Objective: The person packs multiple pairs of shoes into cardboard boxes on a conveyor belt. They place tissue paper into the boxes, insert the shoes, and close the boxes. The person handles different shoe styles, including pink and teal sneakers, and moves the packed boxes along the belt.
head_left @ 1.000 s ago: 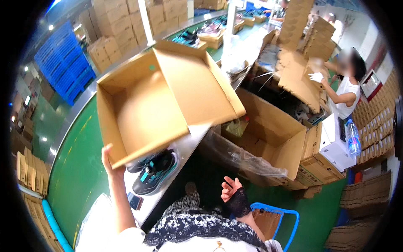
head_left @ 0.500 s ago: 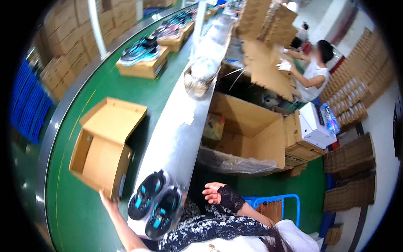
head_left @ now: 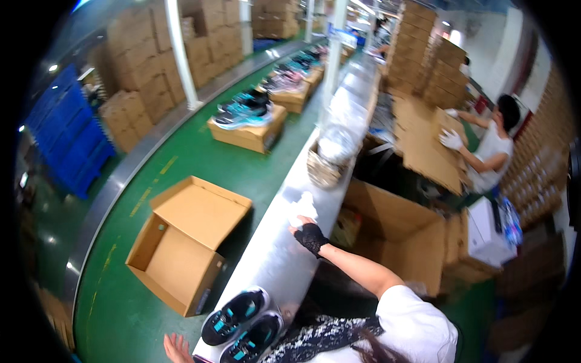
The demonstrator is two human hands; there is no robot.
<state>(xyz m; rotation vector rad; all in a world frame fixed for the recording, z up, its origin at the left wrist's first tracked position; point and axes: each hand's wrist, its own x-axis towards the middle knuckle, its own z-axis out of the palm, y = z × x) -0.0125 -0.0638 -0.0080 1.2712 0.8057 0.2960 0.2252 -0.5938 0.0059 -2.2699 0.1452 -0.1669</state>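
My right hand [head_left: 304, 229], in a black lace fingerless cuff, reaches over the metal ledge [head_left: 266, 251] and pinches a crumpled piece of white paper [head_left: 307, 207]. Blur softens its fingertips. At the lower edge, my left hand [head_left: 177, 348] has its fingers apart and holds nothing. A pair of black sneakers [head_left: 242, 323] with turquoise details and pale soles sits side by side on the ledge, right of that hand. Beyond it, an open brown shoebox [head_left: 175, 266] rests on the green conveyor, its lid folded back; no contents show inside.
Farther up the conveyor, more sneakers [head_left: 245, 110] sit on closed shoeboxes [head_left: 257, 130]. A clear plastic bag [head_left: 339, 145] stands on the ledge ahead. A large open carton [head_left: 399, 227] is at the right. Beyond, a person [head_left: 487, 151] in white gloves handles cardboard.
My right hand has moved from beside my body forward onto the white paper. My left hand has let go of the shoebox and drawn back. The view has shifted.
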